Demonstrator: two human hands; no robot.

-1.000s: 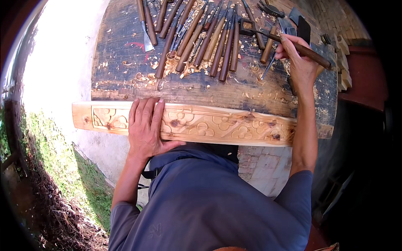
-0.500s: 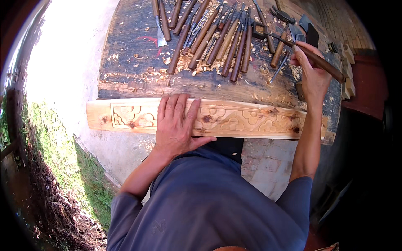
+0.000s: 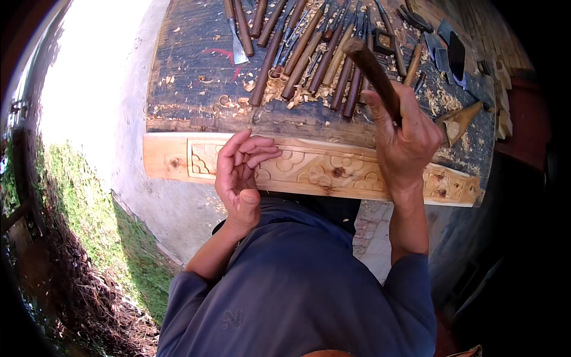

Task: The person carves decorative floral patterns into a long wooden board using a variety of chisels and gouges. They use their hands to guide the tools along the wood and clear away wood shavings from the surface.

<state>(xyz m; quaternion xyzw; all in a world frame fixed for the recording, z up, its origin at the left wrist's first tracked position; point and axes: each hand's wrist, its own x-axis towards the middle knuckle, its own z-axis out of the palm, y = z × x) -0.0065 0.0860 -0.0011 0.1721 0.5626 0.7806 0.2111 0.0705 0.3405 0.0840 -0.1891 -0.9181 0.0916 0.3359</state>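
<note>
A long wooden board (image 3: 351,172) with carved floral scrolls and dark knots lies along the bench's near edge. My left hand (image 3: 241,172) is over its left part, palm turned up, fingers loosely bent and thumb apart, holding nothing. My right hand (image 3: 407,134) is closed round the dark wooden handle of a chisel (image 3: 373,71), above the board's right half. The handle's butt points up and to the left; its metal end is hidden by my hand and arm.
Several wooden-handled chisels (image 3: 300,62) lie among shavings on the worn bench (image 3: 184,89). A small dark square box (image 3: 383,43), a black flat slab (image 3: 457,53) and a tan wedge-shaped wooden piece (image 3: 461,122) are at the right. Grass (image 3: 95,208) lies beyond the concrete at left.
My right hand has come left and nearer, bringing the chisel from beside the square box and turning its handle upward. My left hand has lifted off the board and rolled palm up.
</note>
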